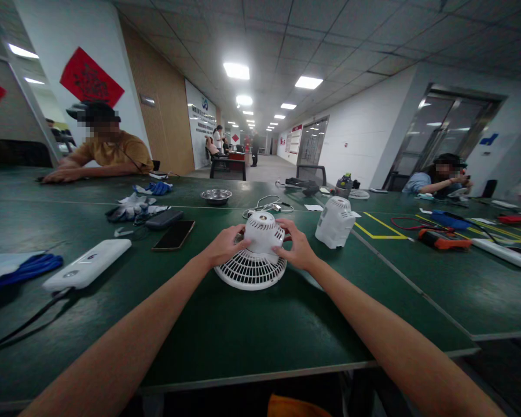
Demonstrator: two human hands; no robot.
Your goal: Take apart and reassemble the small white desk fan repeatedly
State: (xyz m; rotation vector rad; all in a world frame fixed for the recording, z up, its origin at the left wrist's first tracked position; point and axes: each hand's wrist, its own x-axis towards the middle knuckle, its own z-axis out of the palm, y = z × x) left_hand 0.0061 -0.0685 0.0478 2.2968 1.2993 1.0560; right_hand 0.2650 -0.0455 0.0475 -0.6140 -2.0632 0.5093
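A white fan motor housing with slotted vents stands upright in front of me. Beneath it lies a round white fan grille, flat on the green table. My left hand is closed around the housing's left side. On the opposite side, my right hand grips it with thumb in front and fingers behind. Part of the grille's far side is hidden by the housing and my hands. To the right of my right hand stands a separate white plastic casing, apart from the fan.
Left of me are a phone, a dark power bank, gloves and a white device with a cable. A metal bowl sits farther back. An orange multimeter lies right. Co-workers sit at both far sides.
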